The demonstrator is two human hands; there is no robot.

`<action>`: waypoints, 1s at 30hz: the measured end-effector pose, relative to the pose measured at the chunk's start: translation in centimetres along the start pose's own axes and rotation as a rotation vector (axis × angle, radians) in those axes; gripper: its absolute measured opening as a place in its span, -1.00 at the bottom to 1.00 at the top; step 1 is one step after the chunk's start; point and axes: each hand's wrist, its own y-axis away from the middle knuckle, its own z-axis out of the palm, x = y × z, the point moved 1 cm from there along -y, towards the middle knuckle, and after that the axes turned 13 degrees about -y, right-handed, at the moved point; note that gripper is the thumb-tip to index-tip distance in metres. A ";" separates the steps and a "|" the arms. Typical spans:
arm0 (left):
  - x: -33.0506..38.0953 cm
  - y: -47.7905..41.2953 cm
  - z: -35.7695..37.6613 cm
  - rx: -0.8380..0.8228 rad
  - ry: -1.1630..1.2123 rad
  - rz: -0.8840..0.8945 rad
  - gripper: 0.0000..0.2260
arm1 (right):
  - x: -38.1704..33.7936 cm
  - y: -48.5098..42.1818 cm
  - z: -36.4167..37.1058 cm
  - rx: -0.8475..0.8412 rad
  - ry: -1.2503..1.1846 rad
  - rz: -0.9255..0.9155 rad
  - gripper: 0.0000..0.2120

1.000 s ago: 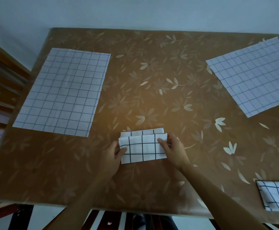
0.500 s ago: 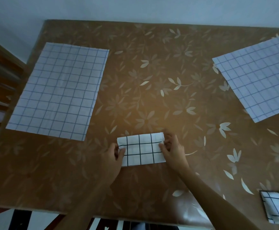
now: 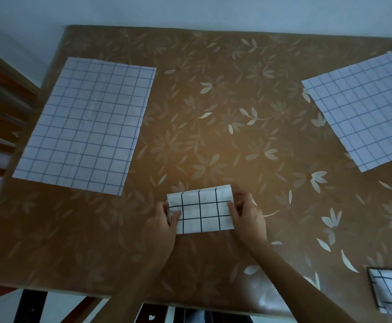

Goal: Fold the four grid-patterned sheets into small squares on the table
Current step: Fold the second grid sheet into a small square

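A folded grid sheet (image 3: 200,209), now a small rectangle, lies near the table's front middle. My left hand (image 3: 161,227) grips its left end with the thumb on top. My right hand (image 3: 246,215) holds its right end, fingers pressing the edge. An unfolded grid sheet (image 3: 85,124) lies flat at the left. Another unfolded grid sheet (image 3: 362,108) lies at the far right, partly cut off by the frame. A small folded square (image 3: 390,292) sits at the front right corner.
The brown table (image 3: 213,136) has a floral plastic cover. Its front edge runs just below my forearms. A wall stands behind the table, and wooden furniture is at the left.
The top flap was brought down flush, so the offset back layer no longer shows. Both hands stay at the sheet's ends. The camera shifted slightly.
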 end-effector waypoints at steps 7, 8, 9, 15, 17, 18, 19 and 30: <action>-0.3 0.2 0.5 0.054 -0.104 0.033 -0.55 | -0.7 0.5 -0.1 0.088 0.064 -0.407 -0.85; -0.3 0.2 0.5 0.057 -0.109 0.033 -0.55 | -0.9 0.9 0.2 0.049 0.092 -0.509 -0.81; -0.4 0.2 0.6 0.056 -0.112 0.034 -0.55 | -1.1 1.3 0.6 -0.010 0.139 -0.584 -0.77; -0.9 0.2 1.3 0.106 -0.209 0.155 -0.52 | -0.5 2.7 5.0 -0.303 0.543 -0.714 -0.45; -0.5 0.5 1.5 0.222 -0.396 0.363 -0.52 | -0.2 2.7 5.2 -0.320 0.560 -0.707 -0.44; -0.2 0.6 1.8 0.243 -0.467 0.510 -0.51 | -0.2 2.7 5.2 -0.326 0.565 -0.710 -0.44; 0.1 0.7 2.0 0.217 -0.501 0.635 -0.51 | -0.3 2.6 5.1 -0.336 0.568 -0.716 -0.44; -1.0 -0.2 2.2 -0.057 -0.613 0.473 -0.32 | 1.4 -2.1 1.7 -0.350 0.653 -0.644 -0.28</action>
